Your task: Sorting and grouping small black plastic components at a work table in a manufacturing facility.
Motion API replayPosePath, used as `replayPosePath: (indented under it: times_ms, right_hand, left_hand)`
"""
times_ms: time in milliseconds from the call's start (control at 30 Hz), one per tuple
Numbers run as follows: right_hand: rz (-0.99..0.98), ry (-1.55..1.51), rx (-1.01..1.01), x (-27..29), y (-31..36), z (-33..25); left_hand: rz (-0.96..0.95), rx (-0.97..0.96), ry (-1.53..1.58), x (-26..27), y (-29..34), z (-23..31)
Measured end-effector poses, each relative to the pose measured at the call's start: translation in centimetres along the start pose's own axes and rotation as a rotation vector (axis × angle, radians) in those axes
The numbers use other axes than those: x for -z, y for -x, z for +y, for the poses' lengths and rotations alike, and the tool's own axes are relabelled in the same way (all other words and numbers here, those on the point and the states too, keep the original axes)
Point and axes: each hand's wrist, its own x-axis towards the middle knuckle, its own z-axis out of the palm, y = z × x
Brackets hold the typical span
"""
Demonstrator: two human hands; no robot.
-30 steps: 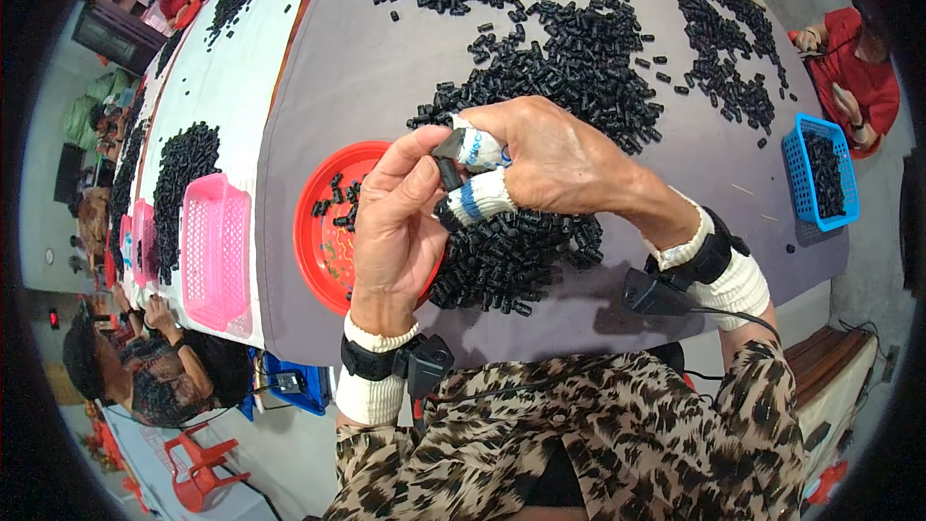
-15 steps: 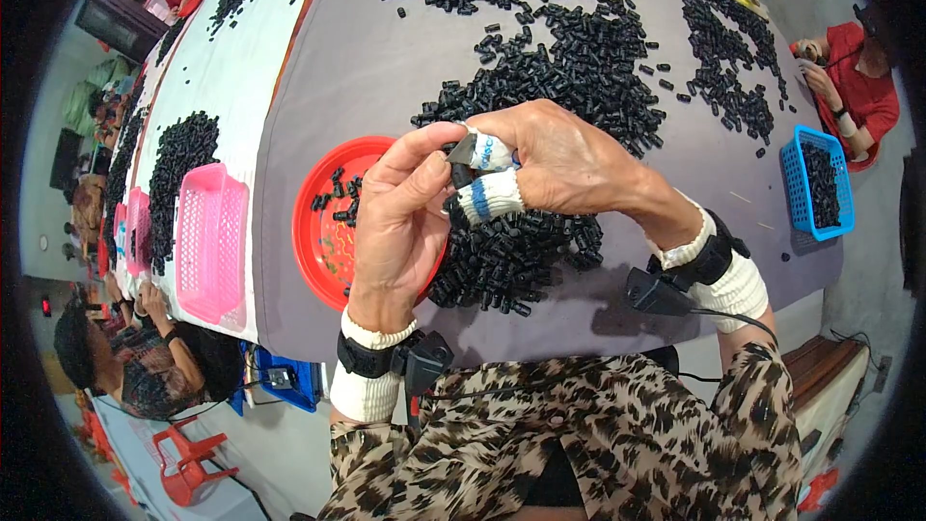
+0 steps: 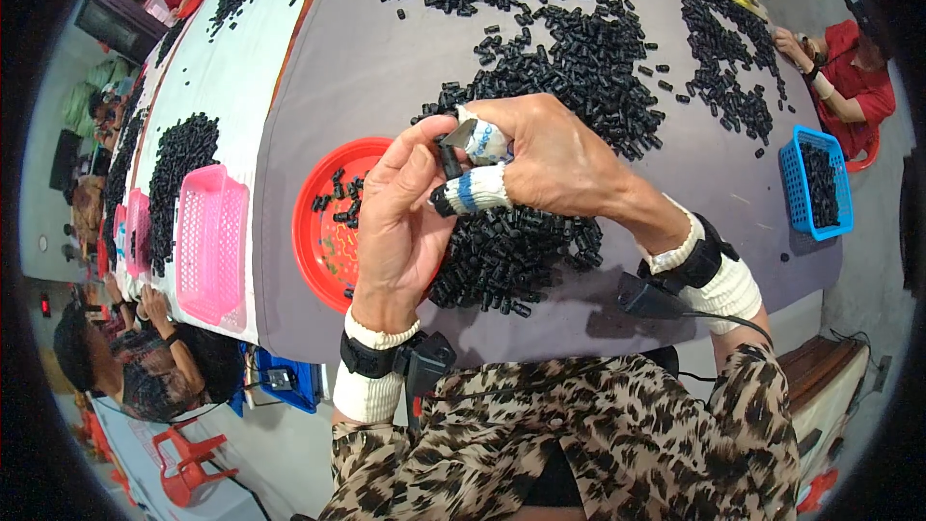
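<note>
Over the pile's near edge, my left hand point(image 3: 400, 222) pinches a small black cylindrical plastic part point(image 3: 449, 160) between thumb and fingertips. My right hand point(image 3: 569, 159) closes on the same part from the other side. A white knitted sleeve with a blue band point(image 3: 473, 190) covers one right finger, and white wrapping point(image 3: 487, 142) covers another digit. A grey pointed piece point(image 3: 466, 120) sticks out by that wrapping; its kind I cannot make out. Beside my left hand lies a round red tray point(image 3: 307, 260) with several loose black parts. The large pile of black parts point(image 3: 579, 68) spreads beyond my hands.
A pink basket point(image 3: 210, 246) stands at the left on white cloth, near another black pile point(image 3: 185, 159). At the right edge a blue basket point(image 3: 801, 227) holds black parts. Co-workers sit at both sides, including a person in red point(image 3: 858, 87). Grey cloth point(image 3: 299, 135) covers my table.
My right hand and its wrapped fingers have shifted slightly left and turned, so more of the black part shows. The person in red at the right has moved their hands and leaned back.
</note>
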Motion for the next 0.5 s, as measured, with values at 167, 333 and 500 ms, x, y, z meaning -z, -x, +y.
replayPosePath:
  times_ms: [167,333,500]
  right_hand:
    - [0.023,0.010,0.005,-0.17,0.16,0.51]
    - [0.031,0.067,-0.002,0.11,0.21,0.79]
    - [0.020,-0.005,-0.014,0.26,0.30,0.52]
  left_hand:
    - [-0.008,-0.010,-0.154,0.09,-0.08,0.00]
    - [0.036,-0.021,-0.209,-0.20,-0.13,-0.04]
    - [0.045,-0.008,-0.185,-0.10,-0.19,-0.21]
